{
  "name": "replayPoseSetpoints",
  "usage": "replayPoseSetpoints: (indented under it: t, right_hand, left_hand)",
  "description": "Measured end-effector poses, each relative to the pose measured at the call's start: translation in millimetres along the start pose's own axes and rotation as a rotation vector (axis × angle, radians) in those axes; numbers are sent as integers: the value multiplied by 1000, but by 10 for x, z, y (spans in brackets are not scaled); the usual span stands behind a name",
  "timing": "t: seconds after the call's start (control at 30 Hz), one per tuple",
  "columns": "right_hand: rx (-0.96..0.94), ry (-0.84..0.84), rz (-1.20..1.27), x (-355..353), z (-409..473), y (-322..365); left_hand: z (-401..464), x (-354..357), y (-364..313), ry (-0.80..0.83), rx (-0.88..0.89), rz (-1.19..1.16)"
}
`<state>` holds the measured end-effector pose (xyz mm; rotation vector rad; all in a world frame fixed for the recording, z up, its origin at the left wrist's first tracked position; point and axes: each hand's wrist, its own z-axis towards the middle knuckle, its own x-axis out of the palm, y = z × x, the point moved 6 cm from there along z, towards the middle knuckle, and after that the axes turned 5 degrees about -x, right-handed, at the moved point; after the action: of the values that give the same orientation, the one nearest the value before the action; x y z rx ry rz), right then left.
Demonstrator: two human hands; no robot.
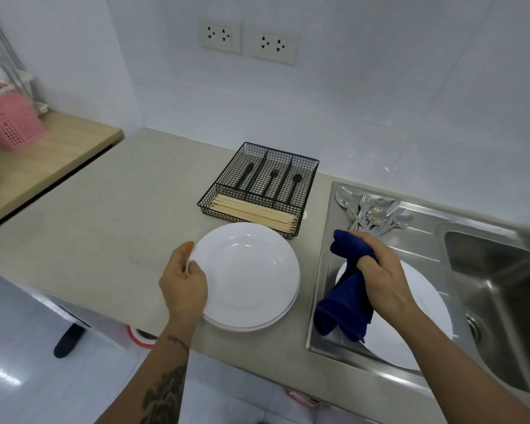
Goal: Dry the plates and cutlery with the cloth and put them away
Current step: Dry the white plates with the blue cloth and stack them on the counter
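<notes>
My left hand (182, 284) grips the left rim of a white plate (248, 270), which sits on top of another white plate (283, 316) on the beige counter. My right hand (380, 270) holds a bunched dark blue cloth (343, 304) above the steel draining board. Under the cloth and my right arm lies one more white plate (426, 304) on the draining board. A heap of metal spoons and forks (371, 214) lies at the back of the draining board. A black wire cutlery tray (257, 186) stands behind the stacked plates, with wooden chopsticks (257, 214) in its front compartment.
The sink basin (502, 301) is at the right. The beige counter (104, 228) stretches left of the plates. A wooden side table (43, 160) with a pink basket (13, 123) stands at the far left. Two wall sockets (248, 41) are on the white wall.
</notes>
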<state>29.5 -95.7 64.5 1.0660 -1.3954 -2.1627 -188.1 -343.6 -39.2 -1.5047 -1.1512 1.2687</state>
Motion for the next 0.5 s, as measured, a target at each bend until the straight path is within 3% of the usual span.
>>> replayPoseSetpoints:
  t: [0.2,0.33,0.5]
  right_hand:
    - [63,-121,6,-503,-114,-165]
    - [80,-193,15,-837,-198,-256]
    - [130,-231,16,-1188,-380,-442]
  left_hand:
    - [-169,251,-419,73,305,127]
    - [-660,925,-696,336,405,69]
    - [-1322,1831,-463,657,423,297]
